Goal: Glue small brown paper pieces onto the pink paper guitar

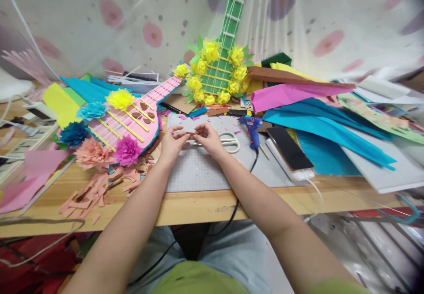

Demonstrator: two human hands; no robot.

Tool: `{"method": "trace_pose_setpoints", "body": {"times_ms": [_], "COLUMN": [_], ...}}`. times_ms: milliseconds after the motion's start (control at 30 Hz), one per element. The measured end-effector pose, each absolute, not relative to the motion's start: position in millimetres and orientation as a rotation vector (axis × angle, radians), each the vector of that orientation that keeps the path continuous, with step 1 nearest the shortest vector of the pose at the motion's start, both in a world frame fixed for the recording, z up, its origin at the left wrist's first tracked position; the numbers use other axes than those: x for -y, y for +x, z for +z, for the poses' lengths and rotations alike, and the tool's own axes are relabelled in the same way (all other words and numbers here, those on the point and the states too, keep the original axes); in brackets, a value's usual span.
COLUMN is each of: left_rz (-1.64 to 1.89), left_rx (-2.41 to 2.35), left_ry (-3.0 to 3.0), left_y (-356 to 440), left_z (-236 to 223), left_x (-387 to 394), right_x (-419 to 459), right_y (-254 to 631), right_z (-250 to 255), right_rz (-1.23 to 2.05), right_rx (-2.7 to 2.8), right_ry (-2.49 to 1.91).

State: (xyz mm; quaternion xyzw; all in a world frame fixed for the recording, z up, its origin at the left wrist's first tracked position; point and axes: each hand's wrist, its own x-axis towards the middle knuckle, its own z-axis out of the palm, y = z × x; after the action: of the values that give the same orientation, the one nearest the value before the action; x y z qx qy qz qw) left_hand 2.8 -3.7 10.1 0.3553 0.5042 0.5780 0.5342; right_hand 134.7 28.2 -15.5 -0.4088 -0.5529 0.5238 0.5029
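Observation:
Over the grey cutting mat (198, 175), my left hand (172, 144) and my right hand (209, 140) are close together, fingertips pinched. Between them stretches a small brown strip (191, 133), probably paper, partly covered by the fingers. White-handled scissors (236, 143) lie on the mat just behind and beside my right hand, their blades mostly hidden. Left of my left hand rests a pink paper instrument (150, 130) with yellow strings and paper flowers in several colours. A blue glue gun (254, 134) lies to the right of the scissors.
A green paper instrument (228, 31) ringed with yellow flowers leans at the back. Coloured paper (318, 113) is heaped at right, near a phone (290, 147) on a white power bank. Brown scraps (96, 192) litter the left front. The glue gun's black cord (236, 205) hangs over the table edge.

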Motion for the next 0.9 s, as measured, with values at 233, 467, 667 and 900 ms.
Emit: {"method": "trace_pose_setpoints", "body": {"times_ms": [233,467,667,900], "left_rz": [1.417,1.387,1.344,1.420], "left_rx": [-1.227,-1.216,-1.259,-1.248], "left_ry": [0.848,0.918,1.218,0.899], "left_y": [3.0,2.8,-0.8,3.4], "left_z": [9.6,9.8,5.2,11.0], "left_x": [1.4,2.9,1.4,3.0], "right_x": [-24.3,-24.6,-22.5,-22.3], "right_y": [134.8,135.7,137.0,133.0], "right_z": [-11.2,-10.0,-7.1,-9.3], "right_rz": [1.302,1.222,1.138,1.285], "right_rx": [1.346,1.353,1.529,1.385], "right_ry": [-0.975,-1.009,-1.013,-0.951]}}
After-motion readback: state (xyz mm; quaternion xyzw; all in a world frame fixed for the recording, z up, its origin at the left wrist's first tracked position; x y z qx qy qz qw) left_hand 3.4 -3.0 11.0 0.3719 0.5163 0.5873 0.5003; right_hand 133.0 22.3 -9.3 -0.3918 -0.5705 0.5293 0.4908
